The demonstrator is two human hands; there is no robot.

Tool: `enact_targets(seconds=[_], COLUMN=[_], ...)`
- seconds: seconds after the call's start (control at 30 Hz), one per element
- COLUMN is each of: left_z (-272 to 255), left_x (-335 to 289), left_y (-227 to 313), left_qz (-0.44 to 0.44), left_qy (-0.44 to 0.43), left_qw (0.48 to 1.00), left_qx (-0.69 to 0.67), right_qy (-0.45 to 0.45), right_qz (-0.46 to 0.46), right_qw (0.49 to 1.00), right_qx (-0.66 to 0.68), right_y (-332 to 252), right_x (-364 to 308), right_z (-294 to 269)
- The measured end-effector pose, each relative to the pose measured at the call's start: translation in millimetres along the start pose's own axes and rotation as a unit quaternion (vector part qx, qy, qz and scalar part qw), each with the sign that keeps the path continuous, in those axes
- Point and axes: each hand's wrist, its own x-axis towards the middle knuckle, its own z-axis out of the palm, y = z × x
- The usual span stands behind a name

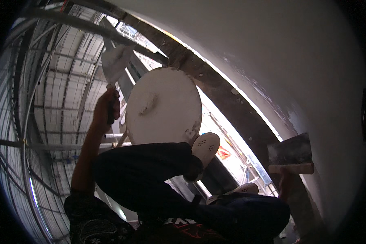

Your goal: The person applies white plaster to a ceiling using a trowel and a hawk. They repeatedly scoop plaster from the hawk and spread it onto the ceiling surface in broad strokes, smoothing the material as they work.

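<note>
My left hand (103,107) is raised at the left, its fingers wrapped round the dark handle of a putty knife (116,62). The knife points up, and its broad blade looks coated with pale plaster. Over at the right, my right hand (286,182) grips a wide scraper blade (290,149) by the pale strip along its lower edge. That blade is close to the pale curved wall (313,81); whether it touches cannot be told. Between my hands, beyond my knees, is a round bucket of white plaster (166,105) with a small lump on its surface.
My bent legs (146,166) and pale perforated shoes (206,148) are below the bucket. Metal scaffold tubes (85,26) cross the upper left. A dark plank-like band (232,101) runs alongside the wall, with bright gaps showing the level beneath. Sheeted framework (65,89) rises at the left.
</note>
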Motion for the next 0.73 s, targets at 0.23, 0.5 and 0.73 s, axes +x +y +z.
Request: enact_targets(seconds=[0.23, 0.5, 0.73], left_z=[-57.7, -34.3, -19.5], left_x=[0.5, 19.2, 42.8], left_y=[-201.3, -315.3, -316.5], left_qz=[-0.16, -0.231, -0.18], left_qy=[0.156, 0.176, 0.227], left_qw=[0.972, 0.956, 0.956], left_qx=[-0.068, -0.032, -0.048], right_qy=[-0.064, -0.074, -0.111], right_qz=[0.043, 0.011, -0.05], right_qw=[0.997, 0.997, 0.993], right_qx=[-0.021, -0.012, -0.007], right_y=[-60.6, -156.9, -209.8], right_x=[25.7, 61.6, 118.8], right_z=[-68.8, -98.0, -73.9])
